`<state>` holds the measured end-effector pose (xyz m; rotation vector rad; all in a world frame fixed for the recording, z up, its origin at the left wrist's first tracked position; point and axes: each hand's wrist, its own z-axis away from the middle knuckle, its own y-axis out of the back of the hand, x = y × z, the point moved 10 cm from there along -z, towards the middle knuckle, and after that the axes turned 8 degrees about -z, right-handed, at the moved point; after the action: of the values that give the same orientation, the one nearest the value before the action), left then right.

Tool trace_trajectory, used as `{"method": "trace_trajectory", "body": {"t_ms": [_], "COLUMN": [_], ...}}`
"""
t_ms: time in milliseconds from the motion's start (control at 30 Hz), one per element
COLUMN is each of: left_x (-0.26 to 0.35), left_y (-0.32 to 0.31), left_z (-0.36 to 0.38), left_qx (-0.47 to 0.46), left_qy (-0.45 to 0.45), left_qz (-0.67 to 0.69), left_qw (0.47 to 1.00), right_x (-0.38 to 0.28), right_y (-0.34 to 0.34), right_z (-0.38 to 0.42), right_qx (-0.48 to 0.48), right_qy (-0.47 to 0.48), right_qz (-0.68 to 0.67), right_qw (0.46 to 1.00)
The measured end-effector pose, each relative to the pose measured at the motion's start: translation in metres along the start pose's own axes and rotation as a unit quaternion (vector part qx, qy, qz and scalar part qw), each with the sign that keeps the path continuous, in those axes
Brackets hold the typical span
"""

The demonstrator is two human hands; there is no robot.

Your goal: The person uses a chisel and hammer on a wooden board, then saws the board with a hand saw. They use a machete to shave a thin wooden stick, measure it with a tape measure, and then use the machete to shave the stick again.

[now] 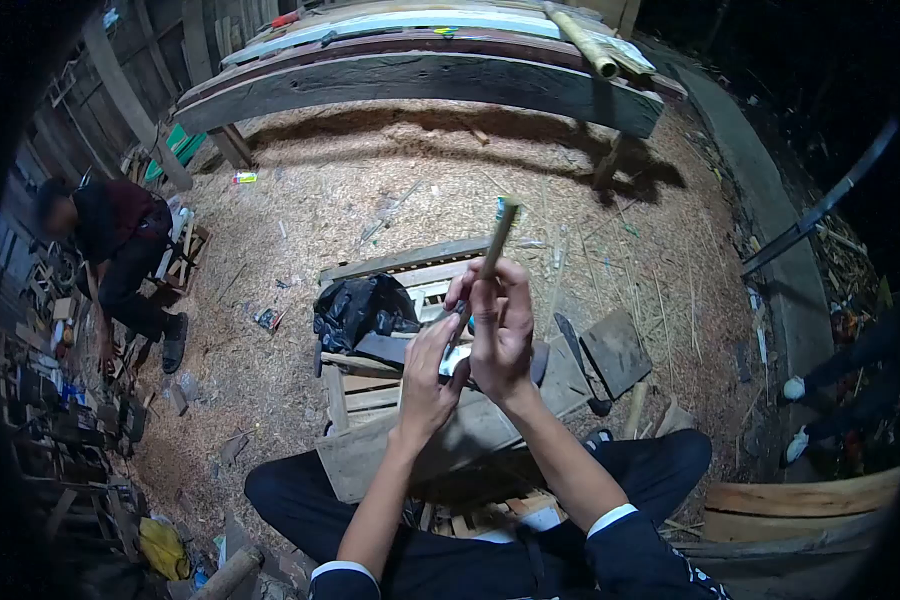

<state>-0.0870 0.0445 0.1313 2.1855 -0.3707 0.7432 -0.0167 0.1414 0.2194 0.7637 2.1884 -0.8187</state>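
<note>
A slim bamboo stick (500, 237) stands tilted in front of me, its upper end pointing away. My right hand (503, 340) is closed around its middle, fingers curled against it. Lower down, my left hand (428, 385) pinches near the stick's bottom end, where the fingers partly hide it. A small white patch shows between the two hands; what it is I cannot make out. Below them lies a wide wooden board (460, 445) across my lap area. To the right, a dark-handled knife (578, 355) rests beside a square wooden piece (615, 352).
A black plastic bag (363, 308) sits on a slatted wooden crate (370, 398). Across the shavings-covered floor stands a long workbench (420, 80) with a bamboo pole (582, 45). Another person (120, 240) bends at the left; someone's legs (850, 370) show at the right.
</note>
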Motion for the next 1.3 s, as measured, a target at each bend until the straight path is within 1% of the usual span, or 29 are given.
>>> {"method": "trace_trajectory", "body": {"t_ms": [67, 100, 167, 200, 233, 267, 300, 367, 400, 433, 467, 500, 567, 600, 633, 700, 733, 767, 833, 900, 967, 1000, 1067, 1133, 1167, 1233, 1300], "left_x": [0.016, 0.027, 0.027, 0.026, 0.023, 0.018, 0.013, 0.001, -0.006, -0.022, -0.028, -0.029, -0.03, -0.027, -0.023, -0.008, -0.015, -0.013, 0.003, 0.002, -0.001, -0.004, -0.014, -0.015, -0.013, -0.022, -0.024], "left_y": [-0.002, 0.0, -0.007, -0.003, -0.005, -0.007, -0.004, -0.009, -0.008, -0.014, -0.014, -0.015, -0.022, -0.023, -0.025, -0.024, -0.033, -0.034, -0.04, -0.051, -0.056, -0.055, -0.057, -0.045, -0.04, -0.035, -0.028], "left_z": [-0.001, 0.003, 0.012, 0.021, 0.031, 0.044, 0.056, 0.08, 0.091, 0.106, 0.114, 0.119, 0.126, 0.127, 0.126, 0.122, 0.125, 0.126, 0.122, 0.127, 0.128, 0.127, 0.132, 0.136, 0.138, 0.145, 0.149], "left_qx": [0.025, 0.051, 0.016, 0.015, -0.022, -0.061, -0.064, -0.121, -0.144, -0.178, -0.179, -0.179, -0.193, -0.203, -0.205, -0.173, -0.192, -0.191, -0.21, -0.226, -0.233, -0.232, -0.282, -0.281, -0.279, -0.296, -0.277], "left_qy": [-0.01, -0.039, -0.015, -0.017, -0.02, -0.022, -0.022, -0.033, -0.031, -0.015, -0.012, -0.01, -0.006, -0.002, 0.0, -0.021, -0.017, -0.016, -0.03, -0.038, -0.04, -0.039, -0.032, -0.034, -0.037, -0.037, -0.044], "left_qz": [0.022, 0.024, 0.033, 0.033, -0.029, -0.091, -0.091, -0.115, -0.129, -0.147, -0.15, -0.153, -0.153, -0.154, -0.155, -0.182, -0.181, -0.182, -0.195, -0.214, -0.271, -0.272, -0.245, -0.224, -0.203, -0.211, -0.205], "left_qw": [0.999, 0.998, 0.999, 0.999, 0.999, 0.994, 0.994, 0.985, 0.981, 0.973, 0.972, 0.972, 0.969, 0.967, 0.966, 0.968, 0.965, 0.964, 0.958, 0.949, 0.933, 0.933, 0.927, 0.933, 0.938, 0.931, 0.938], "right_x": [-0.02, -0.027, -0.036, -0.04, -0.042, -0.042, -0.044, -0.028, -0.021, -0.006, 0.006, 0.007, 0.017, 0.012, 0.013, 0.013, 0.021, 0.023, 0.022, 0.02, 0.019, 0.021, 0.023, 0.016, 0.009, 0.006, 0.005], "right_y": [0.014, 0.026, 0.067, 0.09, 0.115, 0.136, 0.151, 0.18, 0.195, 0.209, 0.219, 0.226, 0.224, 0.227, 0.229, 0.234, 0.238, 0.239, 0.238, 0.238, 0.234, 0.235, 0.233, 0.222, 0.215, 0.207, 0.209], "right_z": [0.011, 0.018, 0.038, 0.049, 0.062, 0.078, 0.091, 0.123, 0.138, 0.152, 0.166, 0.174, 0.186, 0.189, 0.19, 0.188, 0.188, 0.189, 0.189, 0.191, 0.19, 0.192, 0.198, 0.208, 0.211, 0.22, 0.223], "right_qx": [0.035, 0.035, 0.084, 0.119, 0.154, 0.153, 0.161, 0.168, 0.169, 0.143, 0.115, 0.117, 0.02, 0.053, 0.052, 0.046, 0.03, 0.029, 0.036, 0.045, 0.052, 0.064, 0.074, 0.071, 0.064, 0.043, 0.046], "right_qy": [-0.042, -0.035, -0.055, -0.05, -0.046, -0.045, -0.038, -0.095, -0.098, -0.14, -0.182, -0.186, -0.199, -0.189, -0.192, -0.176, -0.195, -0.194, -0.178, -0.176, -0.173, -0.183, -0.194, -0.207, -0.204, -0.185, -0.198], "right_qz": [-0.068, -0.042, 0.084, 0.122, 0.159, 0.268, 0.306, 0.3, 0.3, 0.355, 0.407, 0.407, 0.548, 0.55, 0.548, 0.555, 0.518, 0.517, 0.482, 0.479, 0.475, 0.468, 0.462, 0.48, 0.484, 0.486, 0.483], "right_qw": [0.996, 0.998, 0.991, 0.984, 0.974, 0.95, 0.938, 0.934, 0.933, 0.913, 0.888, 0.887, 0.812, 0.812, 0.812, 0.812, 0.832, 0.833, 0.857, 0.859, 0.861, 0.862, 0.863, 0.85, 0.849, 0.853, 0.852]}}
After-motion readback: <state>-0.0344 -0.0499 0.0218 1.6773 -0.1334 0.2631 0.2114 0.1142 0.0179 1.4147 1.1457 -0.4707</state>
